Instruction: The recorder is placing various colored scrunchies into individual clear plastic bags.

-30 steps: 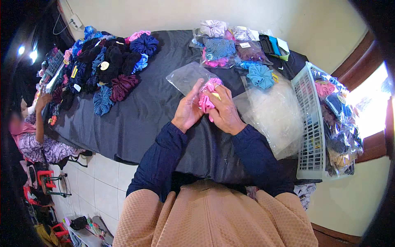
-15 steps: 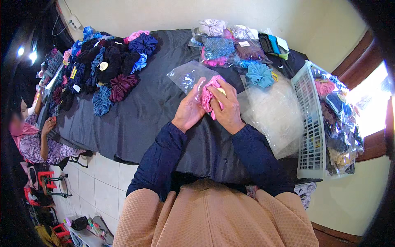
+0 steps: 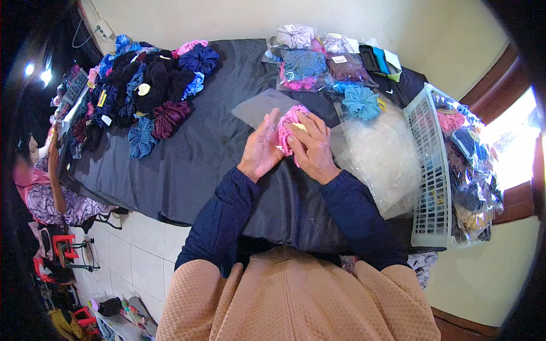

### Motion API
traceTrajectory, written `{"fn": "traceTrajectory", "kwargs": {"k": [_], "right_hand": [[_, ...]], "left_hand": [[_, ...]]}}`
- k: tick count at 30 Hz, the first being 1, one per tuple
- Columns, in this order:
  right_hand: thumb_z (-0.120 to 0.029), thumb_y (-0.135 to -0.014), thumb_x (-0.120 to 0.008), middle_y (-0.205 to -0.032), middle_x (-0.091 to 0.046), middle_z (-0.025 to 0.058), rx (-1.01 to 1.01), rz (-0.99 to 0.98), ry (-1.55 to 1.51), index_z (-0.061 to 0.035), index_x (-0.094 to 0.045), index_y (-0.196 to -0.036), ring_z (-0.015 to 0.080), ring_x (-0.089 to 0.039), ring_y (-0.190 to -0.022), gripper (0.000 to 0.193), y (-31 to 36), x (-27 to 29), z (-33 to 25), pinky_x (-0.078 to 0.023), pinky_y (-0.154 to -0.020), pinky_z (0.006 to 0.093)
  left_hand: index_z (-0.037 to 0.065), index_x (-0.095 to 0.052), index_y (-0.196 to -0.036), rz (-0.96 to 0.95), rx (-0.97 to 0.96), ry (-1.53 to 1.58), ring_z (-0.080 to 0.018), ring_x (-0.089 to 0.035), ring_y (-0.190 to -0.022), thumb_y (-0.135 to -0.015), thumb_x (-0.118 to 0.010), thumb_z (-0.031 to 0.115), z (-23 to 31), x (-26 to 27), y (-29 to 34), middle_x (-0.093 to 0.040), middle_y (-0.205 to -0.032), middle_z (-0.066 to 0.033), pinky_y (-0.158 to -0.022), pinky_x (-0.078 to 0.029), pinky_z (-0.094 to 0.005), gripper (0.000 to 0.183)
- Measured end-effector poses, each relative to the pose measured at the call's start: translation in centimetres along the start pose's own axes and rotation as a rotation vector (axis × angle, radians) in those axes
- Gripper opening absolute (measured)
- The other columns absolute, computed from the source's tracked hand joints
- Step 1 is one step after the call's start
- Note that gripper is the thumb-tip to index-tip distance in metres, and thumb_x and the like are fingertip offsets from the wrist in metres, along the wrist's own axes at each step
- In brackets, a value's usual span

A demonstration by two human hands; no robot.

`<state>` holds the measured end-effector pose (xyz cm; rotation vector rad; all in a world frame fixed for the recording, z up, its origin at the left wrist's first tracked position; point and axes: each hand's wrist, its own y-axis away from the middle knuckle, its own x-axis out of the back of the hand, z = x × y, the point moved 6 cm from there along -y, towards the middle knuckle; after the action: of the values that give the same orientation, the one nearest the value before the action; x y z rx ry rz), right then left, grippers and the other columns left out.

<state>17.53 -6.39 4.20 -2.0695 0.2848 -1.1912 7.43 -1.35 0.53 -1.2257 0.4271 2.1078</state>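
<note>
I log a pink scrunchie (image 3: 286, 133), crumpled, softly sheened, pale-yellow label (image 3: 298, 127) showing; right hand (image 3: 314, 148) pinches it. Left hand (image 3: 261, 149) lies alongside; I cannot tell its grip.

A bright pink scrunchie (image 3: 286, 132) with a pale yellow tag (image 3: 299, 127) stands out midway between the front and back edges of a black-draped table (image 3: 216, 148), framed by navy sleeves (image 3: 219, 213) and a tan, finely textured garment (image 3: 284, 301). Toward the left edge, a heap (image 3: 154, 82) mixes black, navy, maroon, pink and sky blue, with pale-speckled blue in front. Along the back edge show a lilac scrunchie (image 3: 294, 37), a speckled blue one (image 3: 304, 64) and a dark plum one (image 3: 346, 70); nearer the right edge, a turquoise one (image 3: 359, 103) precedes a whitish basket (image 3: 420, 170). Beyond the left edge, a co-worker wears a purple-and-white patterned top (image 3: 77, 207) and pink headscarf (image 3: 38, 178).
</note>
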Motion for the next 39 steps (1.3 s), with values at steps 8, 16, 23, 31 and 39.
{"fn": "traceTrajectory", "kwargs": {"k": [8, 16, 23, 31, 39], "right_hand": [[-0.013, -0.072, -0.071, -0.125, -0.048, 0.0175, -0.168, 0.35, -0.277, -0.0044, -0.055, -0.116, 0.0338, -0.047, -0.114, 0.047, 0.2, 1.2, 1.1, -0.036, -0.097, 0.0448], [-0.013, -0.068, -0.076, -0.116, -0.048, 0.0165, -0.229, 0.21, -0.23, -0.0034, -0.051, -0.118, 0.0335, -0.048, -0.11, 0.056, -0.3, 1.3, 1.3, -0.042, -0.092, 0.0402], [-0.013, -0.069, -0.077, -0.115, -0.049, 0.0167, -0.304, 0.298, -0.204, -0.0041, -0.051, -0.118, 0.0333, -0.048, -0.11, 0.056, 0.3, 1.2, 2.7, -0.042, -0.093, 0.0398], [-0.012, -0.075, -0.069, -0.119, -0.048, 0.0166, -0.257, 0.217, -0.326, -0.0021, -0.052, -0.119, 0.0312, -0.048, -0.112, 0.049, -0.2, 1.4, 2.3, -0.04, -0.096, 0.0372], [-0.011, -0.085, -0.062, -0.119, -0.056, 0.013, -0.475, 0.287, -0.754, -0.0007, -0.051, -0.126, 0.019, -0.053, -0.11, 0.044, 0.4, 0.5, 4.3, -0.041, -0.095, 0.0307]], "left_hand": [[0.012, -0.03, -0.142, 0.036, -0.023, 0.02, -0.0235, -0.049, -0.12, -0.099, -0.042, 0.038, -0.4, -0.1, -0.3, -0.045, -0.136, -0.0089, -0.099, -0.042, -0.0402, 0.052], [0.011, -0.031, -0.141, -0.039, 0.0, -0.06, -0.0211, -0.047, -0.121, -0.095, -0.051, 0.033, 0.3, 0.0, 0.0, -0.044, -0.137, -0.0077, -0.098, -0.042, -0.0361, 0.055], [0.007, -0.044, -0.129, 0.039, -0.067, -0.496, -0.0112, -0.054, -0.105, -0.089, -0.061, 0.018, -0.8, -1.1, 0.2, -0.054, -0.12, -0.0023, -0.091, -0.044, -0.0301, 0.046], [0.004, -0.053, -0.12, 0.186, -0.043, -0.498, -0.0123, -0.06, -0.097, -0.092, -0.059, 0.018, -0.3, 1.4, 0.2, -0.061, -0.11, -0.0027, -0.085, -0.049, -0.0285, 0.032], [0.004, -0.045, -0.127, 0.188, -0.152, -0.444, -0.0144, -0.059, -0.103, -0.091, -0.06, 0.016, 1.9, 1.7, 0.0, -0.059, -0.117, -0.0053, -0.09, -0.047, -0.029, 0.041]]}}
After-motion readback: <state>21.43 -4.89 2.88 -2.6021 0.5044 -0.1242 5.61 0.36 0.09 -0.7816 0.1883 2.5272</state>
